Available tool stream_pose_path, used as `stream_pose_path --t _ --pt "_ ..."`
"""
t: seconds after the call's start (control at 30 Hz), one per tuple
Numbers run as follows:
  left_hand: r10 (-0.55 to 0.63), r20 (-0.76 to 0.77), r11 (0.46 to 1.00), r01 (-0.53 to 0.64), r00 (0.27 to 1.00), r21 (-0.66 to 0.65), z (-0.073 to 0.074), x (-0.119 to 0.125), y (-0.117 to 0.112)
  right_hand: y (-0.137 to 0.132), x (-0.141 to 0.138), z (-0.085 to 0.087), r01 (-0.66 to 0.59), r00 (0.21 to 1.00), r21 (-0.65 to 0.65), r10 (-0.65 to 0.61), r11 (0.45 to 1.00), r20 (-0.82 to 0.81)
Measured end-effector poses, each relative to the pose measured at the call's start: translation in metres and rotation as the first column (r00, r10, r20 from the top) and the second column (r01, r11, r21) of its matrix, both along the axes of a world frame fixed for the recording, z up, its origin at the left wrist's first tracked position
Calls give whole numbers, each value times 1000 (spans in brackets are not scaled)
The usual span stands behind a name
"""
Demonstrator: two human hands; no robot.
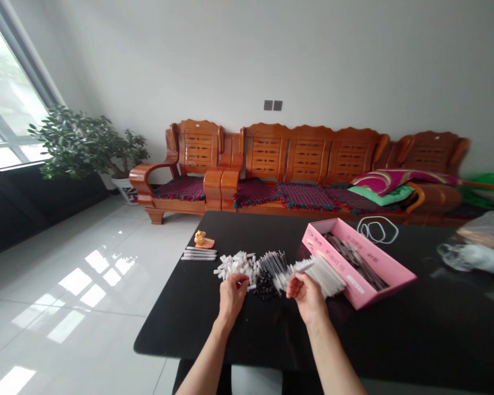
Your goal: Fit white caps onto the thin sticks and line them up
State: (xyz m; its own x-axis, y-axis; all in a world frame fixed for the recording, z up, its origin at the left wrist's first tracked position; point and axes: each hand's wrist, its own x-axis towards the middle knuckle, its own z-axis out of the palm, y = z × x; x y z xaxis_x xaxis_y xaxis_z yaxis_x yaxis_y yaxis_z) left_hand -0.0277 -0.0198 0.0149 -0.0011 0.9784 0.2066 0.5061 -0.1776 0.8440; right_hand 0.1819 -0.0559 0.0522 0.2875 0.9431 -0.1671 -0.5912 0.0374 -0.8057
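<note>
My left hand (pixel 231 296) is pinched closed at the near edge of a heap of small white pen caps (pixel 239 264); what its fingertips hold, if anything, is too small to make out. In my right hand (pixel 310 299) a slim whitish pen barrel (pixel 301 270) is gripped, slanting up to the right. Between the hands lie a pile of small black pen parts (pixel 265 286) and a bundle of thin dark pen refills (pixel 273 262). Just beyond my right hand, many white pen barrels (pixel 325 276) lie side by side against the pink box.
A pink box (pixel 364 293) holds many dark grey sticks. Several whitish pens (pixel 199 254) lie at left near a small orange figurine (pixel 200 237). White cord (pixel 378 230) and a plastic bag (pixel 487 233) are at right. A wooden sofa (pixel 267 153) stands behind the black table (pixel 181 323).
</note>
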Motion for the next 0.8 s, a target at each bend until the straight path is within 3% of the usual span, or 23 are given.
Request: stream_pose_path --t 0.17,0.33,0.5,0.6,0.63,0.7,0.77,0.8 --pt "-164 -318 984 177 934 12 -8 16 -13 -2 -5 -6 -17 1000 -20 17 1000 18" --pt "-179 -386 980 197 905 8 -12 21 -15 -2 -6 -7 -40 999 -28 40 999 23" --pt "-134 -189 988 145 973 45 -15 22 -13 -3 -9 -6 -43 998 -15 43 999 39" --pt "-76 196 992 94 978 -85 -13 22 -9 -5 -14 -2 -45 998 -14 45 999 46" --pt "-47 378 980 116 924 -162 -11 21 -7 -6 -15 -1 -50 998 -11 50 999 48" --pt "32 702 934 230 712 -275 -4 20 -6 -6 -19 2 -66 997 -4 66 998 51" --pt "98 870 892 345 484 -292 5 19 -5 -6 -23 4 -90 994 6 89 996 56" --pt "116 908 878 386 404 -284 9 19 -6 -6 -24 4 -102 993 11 101 995 60"
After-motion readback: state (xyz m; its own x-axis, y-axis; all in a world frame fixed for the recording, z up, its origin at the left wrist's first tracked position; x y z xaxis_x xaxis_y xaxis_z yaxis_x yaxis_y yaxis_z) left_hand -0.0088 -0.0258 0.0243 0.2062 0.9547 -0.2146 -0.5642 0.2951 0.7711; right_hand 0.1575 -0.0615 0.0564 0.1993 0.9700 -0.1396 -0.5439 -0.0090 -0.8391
